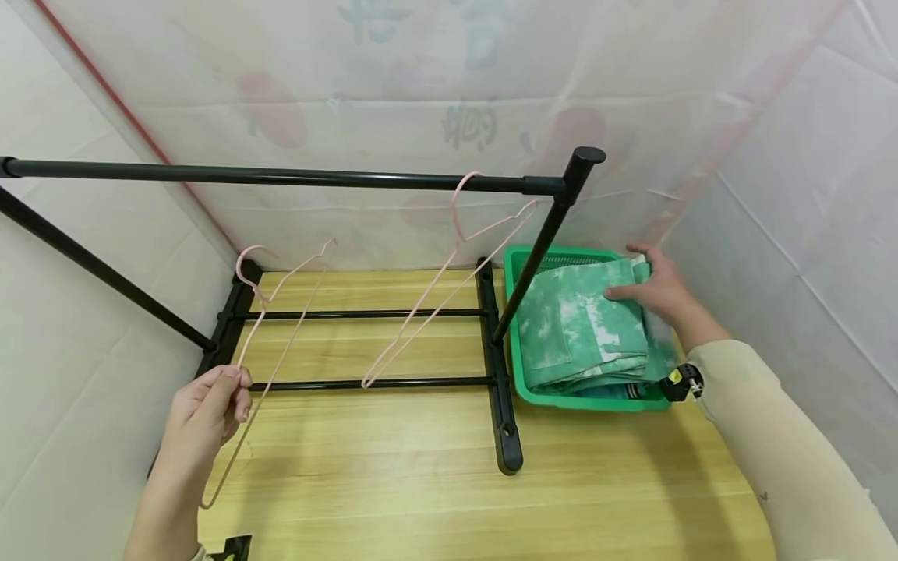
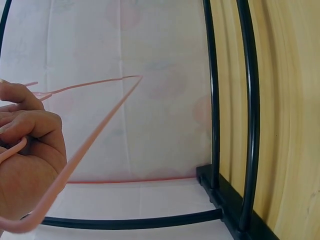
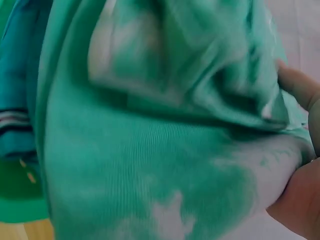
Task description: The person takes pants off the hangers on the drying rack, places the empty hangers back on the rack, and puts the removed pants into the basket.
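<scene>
On the left, my left hand (image 1: 207, 413) pinches a pink clothes hanger (image 1: 285, 348) by one of its arms, its hook pointing up. The left wrist view shows the curled fingers (image 2: 31, 122) round the pink wire. At the right, my right hand (image 1: 655, 290) grips the edge of a folded green-and-white tie-dye garment (image 1: 582, 319) lying in a green basket (image 1: 515, 343). Close up in the right wrist view, the thumb and a finger (image 3: 297, 85) pinch the fabric at its edge. A second pink hanger (image 1: 428, 292) hangs by its hook from the rack's top bar.
A black clothes rack (image 1: 316, 176) stands over the wooden table (image 1: 393, 467), its foot (image 1: 507, 436) beside the basket. Under the tie-dye garment in the basket lies a blue garment with a striped band (image 3: 17, 120). White sheeting (image 1: 393, 70) encloses the back and sides.
</scene>
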Tool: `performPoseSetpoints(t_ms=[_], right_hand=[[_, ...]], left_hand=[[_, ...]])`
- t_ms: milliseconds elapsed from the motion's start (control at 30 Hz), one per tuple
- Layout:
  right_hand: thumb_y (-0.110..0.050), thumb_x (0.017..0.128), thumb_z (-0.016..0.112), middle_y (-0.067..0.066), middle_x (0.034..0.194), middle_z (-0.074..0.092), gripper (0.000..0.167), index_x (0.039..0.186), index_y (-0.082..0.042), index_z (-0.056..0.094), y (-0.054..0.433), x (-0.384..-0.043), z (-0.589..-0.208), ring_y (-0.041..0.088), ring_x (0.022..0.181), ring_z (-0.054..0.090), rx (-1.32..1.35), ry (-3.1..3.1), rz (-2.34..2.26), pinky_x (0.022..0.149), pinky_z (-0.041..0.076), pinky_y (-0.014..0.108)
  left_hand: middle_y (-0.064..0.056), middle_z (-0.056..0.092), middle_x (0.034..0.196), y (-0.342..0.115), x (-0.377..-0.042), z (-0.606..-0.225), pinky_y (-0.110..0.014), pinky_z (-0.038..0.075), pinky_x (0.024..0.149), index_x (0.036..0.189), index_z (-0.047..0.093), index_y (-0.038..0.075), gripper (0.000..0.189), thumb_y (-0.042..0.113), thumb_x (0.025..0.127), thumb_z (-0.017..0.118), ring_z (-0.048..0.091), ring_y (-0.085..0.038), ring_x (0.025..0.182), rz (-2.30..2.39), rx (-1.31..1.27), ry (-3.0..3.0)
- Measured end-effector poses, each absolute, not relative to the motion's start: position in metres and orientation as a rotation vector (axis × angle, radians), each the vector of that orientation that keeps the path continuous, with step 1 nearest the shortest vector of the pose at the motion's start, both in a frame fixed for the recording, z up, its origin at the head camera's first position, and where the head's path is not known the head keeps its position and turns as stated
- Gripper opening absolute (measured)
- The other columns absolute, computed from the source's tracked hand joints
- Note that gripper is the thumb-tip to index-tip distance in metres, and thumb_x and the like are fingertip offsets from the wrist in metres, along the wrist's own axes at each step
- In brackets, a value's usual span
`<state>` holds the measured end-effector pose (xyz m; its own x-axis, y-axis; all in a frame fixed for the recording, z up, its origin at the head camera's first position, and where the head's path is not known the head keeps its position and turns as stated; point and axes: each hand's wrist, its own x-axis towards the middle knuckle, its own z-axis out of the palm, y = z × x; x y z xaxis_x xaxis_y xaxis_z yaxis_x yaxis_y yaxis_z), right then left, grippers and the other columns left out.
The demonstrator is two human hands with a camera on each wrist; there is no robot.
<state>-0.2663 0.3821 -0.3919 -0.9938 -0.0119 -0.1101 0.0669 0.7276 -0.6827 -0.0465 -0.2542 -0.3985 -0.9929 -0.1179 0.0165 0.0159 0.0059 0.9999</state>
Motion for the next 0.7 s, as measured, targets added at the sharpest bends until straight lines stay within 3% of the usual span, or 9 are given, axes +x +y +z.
performPoseSetpoints(t_ms=[167,400,500,600,700], right_hand=[[-0.022,0.081,0.086,0.024,0.161,0.021,0.100,0.159,-0.019,0.023,0.383,-0.266,-0.396,0.054,0.142,0.022,-0.001,2.969,-0.895,0.104,0.028,0.073],[-0.005,0.080,0.081,0.028,0.155,0.029,0.095,0.158,-0.016,0.027,0.382,-0.265,-0.404,0.055,0.136,0.029,-0.091,3.055,-0.737,0.102,0.031,0.073],[-0.002,0.081,0.076,0.034,0.149,0.029,0.087,0.155,-0.013,0.032,0.381,-0.264,-0.411,0.056,0.127,0.035,-0.154,3.084,-0.640,0.092,0.038,0.071],[0.001,0.084,0.069,0.037,0.149,0.023,0.077,0.152,-0.014,0.037,0.382,-0.263,-0.422,0.055,0.114,0.041,-0.186,3.089,-0.571,0.073,0.044,0.062],[-0.001,0.086,0.067,0.037,0.150,0.019,0.071,0.150,-0.014,0.039,0.384,-0.263,-0.430,0.055,0.116,0.039,-0.190,3.074,-0.554,0.070,0.042,0.059]], left_hand=[[0.001,0.051,0.058,-0.254,-0.047,-0.401,-0.039,0.012,0.038,0.090,0.058,0.003,0.033,0.026,0.108,0.044,0.021,-0.021,0.042,-2.152,0.117,-2.170],[0.001,0.052,0.058,-0.255,-0.049,-0.402,-0.039,0.011,0.037,0.089,0.058,0.003,0.032,0.025,0.108,0.044,0.020,-0.021,0.041,-2.151,0.114,-2.162],[0.001,0.052,0.058,-0.254,-0.048,-0.402,-0.039,0.010,0.036,0.088,0.058,0.003,0.033,0.025,0.108,0.044,0.019,-0.021,0.040,-2.149,0.120,-2.162],[0.001,0.052,0.059,-0.254,-0.048,-0.404,-0.040,0.010,0.036,0.088,0.058,0.002,0.033,0.024,0.108,0.044,0.019,-0.022,0.041,-2.151,0.122,-2.163],[0.001,0.052,0.060,-0.254,-0.048,-0.405,-0.039,0.011,0.037,0.089,0.058,0.002,0.033,0.024,0.108,0.044,0.021,-0.022,0.042,-2.145,0.128,-2.170]])
